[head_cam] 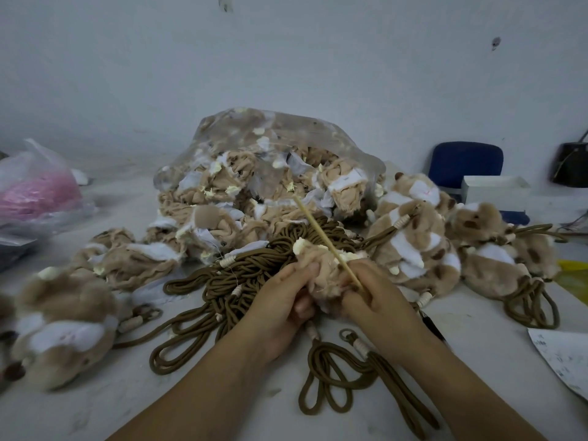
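My left hand [281, 300] grips a tan, inside-out plush skin [321, 265] over the middle of the table. My right hand [378, 300] pinches a thin wooden stick [321, 233] whose lower end goes into that skin; the stick slants up to the left. Under and behind both hands lies a heap of brown cord loops [241, 272] with cream wrapped ends. A clear plastic bag [270, 148] behind them spills several more inside-out skins [222, 198].
Turned, furry plush toys are piled at the right [423, 237] and at the left front [60, 319]. A bag with pink material [35, 192] sits far left. A white box [496, 190], a blue chair back [466, 162] and a paper sheet [563, 354] are at the right.
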`<state>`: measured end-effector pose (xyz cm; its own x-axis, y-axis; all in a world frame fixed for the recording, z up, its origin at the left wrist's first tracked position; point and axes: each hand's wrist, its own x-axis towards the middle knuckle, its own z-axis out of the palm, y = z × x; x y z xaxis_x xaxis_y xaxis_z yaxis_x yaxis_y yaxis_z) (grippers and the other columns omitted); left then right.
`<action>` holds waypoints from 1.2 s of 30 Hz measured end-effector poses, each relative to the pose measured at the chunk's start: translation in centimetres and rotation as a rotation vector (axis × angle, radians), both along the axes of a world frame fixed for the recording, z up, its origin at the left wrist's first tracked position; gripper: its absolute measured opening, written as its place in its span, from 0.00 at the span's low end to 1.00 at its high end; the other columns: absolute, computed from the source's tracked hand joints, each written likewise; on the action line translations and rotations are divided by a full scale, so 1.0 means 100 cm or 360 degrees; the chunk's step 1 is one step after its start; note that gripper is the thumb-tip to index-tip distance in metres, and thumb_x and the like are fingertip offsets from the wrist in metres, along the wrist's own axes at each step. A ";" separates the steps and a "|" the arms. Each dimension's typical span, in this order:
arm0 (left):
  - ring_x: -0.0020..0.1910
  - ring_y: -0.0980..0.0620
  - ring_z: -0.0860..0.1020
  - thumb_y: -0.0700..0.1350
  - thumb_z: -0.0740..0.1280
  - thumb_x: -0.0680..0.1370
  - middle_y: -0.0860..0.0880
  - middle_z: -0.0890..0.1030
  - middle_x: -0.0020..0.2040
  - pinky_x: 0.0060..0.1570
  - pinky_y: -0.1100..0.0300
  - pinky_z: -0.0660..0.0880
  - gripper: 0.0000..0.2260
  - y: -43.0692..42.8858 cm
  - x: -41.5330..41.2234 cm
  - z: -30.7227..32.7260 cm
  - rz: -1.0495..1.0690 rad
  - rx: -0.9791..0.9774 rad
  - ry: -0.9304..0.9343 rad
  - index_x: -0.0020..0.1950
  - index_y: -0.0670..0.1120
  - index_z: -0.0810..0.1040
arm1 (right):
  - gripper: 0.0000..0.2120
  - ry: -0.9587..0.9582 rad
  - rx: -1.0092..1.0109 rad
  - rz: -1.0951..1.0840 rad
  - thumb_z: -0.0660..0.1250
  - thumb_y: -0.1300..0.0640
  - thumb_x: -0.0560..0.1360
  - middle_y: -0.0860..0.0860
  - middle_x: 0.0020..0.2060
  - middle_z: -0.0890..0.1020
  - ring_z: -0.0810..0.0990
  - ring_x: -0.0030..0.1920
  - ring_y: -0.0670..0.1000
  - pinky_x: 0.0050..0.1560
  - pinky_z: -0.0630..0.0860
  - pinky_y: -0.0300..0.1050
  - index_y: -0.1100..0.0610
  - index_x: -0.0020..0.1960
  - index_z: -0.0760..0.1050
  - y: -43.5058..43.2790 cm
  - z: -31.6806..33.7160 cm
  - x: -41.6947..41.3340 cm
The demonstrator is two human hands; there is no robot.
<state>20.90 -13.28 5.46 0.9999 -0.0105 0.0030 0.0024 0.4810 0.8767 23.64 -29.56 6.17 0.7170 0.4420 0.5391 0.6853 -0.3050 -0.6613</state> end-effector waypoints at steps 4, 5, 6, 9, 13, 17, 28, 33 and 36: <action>0.25 0.54 0.68 0.51 0.73 0.73 0.48 0.72 0.27 0.29 0.63 0.68 0.08 -0.008 -0.003 -0.008 0.0005 0.0130 -0.0130 0.45 0.47 0.82 | 0.22 0.0513 0.0314 -0.0065 0.64 0.32 0.70 0.48 0.36 0.80 0.79 0.33 0.43 0.31 0.75 0.37 0.51 0.46 0.75 -0.001 0.001 -0.002; 0.26 0.54 0.69 0.54 0.74 0.72 0.48 0.73 0.28 0.30 0.62 0.68 0.10 -0.010 -0.004 -0.010 0.0021 0.0253 -0.0142 0.45 0.48 0.82 | 0.21 0.0563 0.0321 -0.0094 0.65 0.32 0.69 0.44 0.32 0.80 0.78 0.30 0.41 0.29 0.73 0.34 0.50 0.45 0.74 -0.001 0.000 -0.002; 0.26 0.54 0.70 0.57 0.74 0.72 0.48 0.74 0.28 0.30 0.62 0.67 0.11 -0.012 -0.004 -0.012 0.0045 0.0416 -0.0151 0.43 0.50 0.82 | 0.16 0.0575 0.0336 -0.0111 0.65 0.36 0.70 0.41 0.29 0.78 0.76 0.29 0.38 0.28 0.72 0.32 0.49 0.44 0.72 -0.001 -0.002 0.000; 0.23 0.56 0.69 0.59 0.70 0.70 0.52 0.73 0.25 0.25 0.65 0.65 0.10 -0.015 -0.005 -0.013 0.0138 0.0744 -0.0202 0.37 0.54 0.80 | 0.08 0.0546 0.0400 -0.0211 0.65 0.48 0.76 0.45 0.30 0.77 0.76 0.29 0.40 0.27 0.72 0.33 0.47 0.41 0.70 -0.002 -0.003 0.004; 0.24 0.57 0.68 0.56 0.70 0.75 0.53 0.71 0.25 0.26 0.64 0.65 0.07 -0.020 -0.004 -0.011 0.0286 0.0596 -0.0163 0.42 0.54 0.83 | 0.10 0.0412 0.0452 -0.0335 0.63 0.50 0.77 0.48 0.32 0.74 0.74 0.31 0.43 0.29 0.71 0.37 0.42 0.39 0.68 -0.002 -0.003 0.006; 0.23 0.56 0.67 0.47 0.68 0.79 0.52 0.70 0.24 0.27 0.64 0.64 0.08 -0.025 -0.004 -0.008 0.0294 0.0400 -0.0109 0.41 0.52 0.83 | 0.10 0.0259 0.0390 -0.0435 0.63 0.53 0.77 0.50 0.31 0.68 0.66 0.27 0.42 0.26 0.67 0.33 0.50 0.40 0.65 0.000 -0.005 0.004; 0.17 0.60 0.63 0.36 0.66 0.71 0.51 0.68 0.26 0.17 0.69 0.61 0.04 -0.017 -0.001 0.006 -0.0040 -0.0791 0.0233 0.43 0.41 0.72 | 0.11 0.0346 0.0262 -0.0297 0.61 0.53 0.79 0.44 0.29 0.68 0.67 0.27 0.41 0.29 0.66 0.37 0.48 0.39 0.64 0.010 -0.006 0.001; 0.22 0.58 0.66 0.38 0.67 0.74 0.48 0.72 0.32 0.22 0.66 0.66 0.06 -0.017 -0.003 0.005 -0.0156 -0.0440 0.0166 0.46 0.43 0.71 | 0.08 0.0459 0.0356 -0.0404 0.62 0.54 0.78 0.52 0.33 0.72 0.69 0.29 0.44 0.28 0.69 0.36 0.56 0.43 0.69 0.004 -0.006 0.003; 0.27 0.56 0.68 0.36 0.68 0.77 0.49 0.73 0.34 0.27 0.65 0.68 0.10 -0.020 -0.006 0.006 -0.0136 -0.0187 0.0077 0.54 0.43 0.70 | 0.07 0.0565 0.0407 -0.0442 0.64 0.55 0.78 0.54 0.34 0.73 0.72 0.31 0.46 0.30 0.73 0.39 0.56 0.43 0.70 0.003 -0.003 0.002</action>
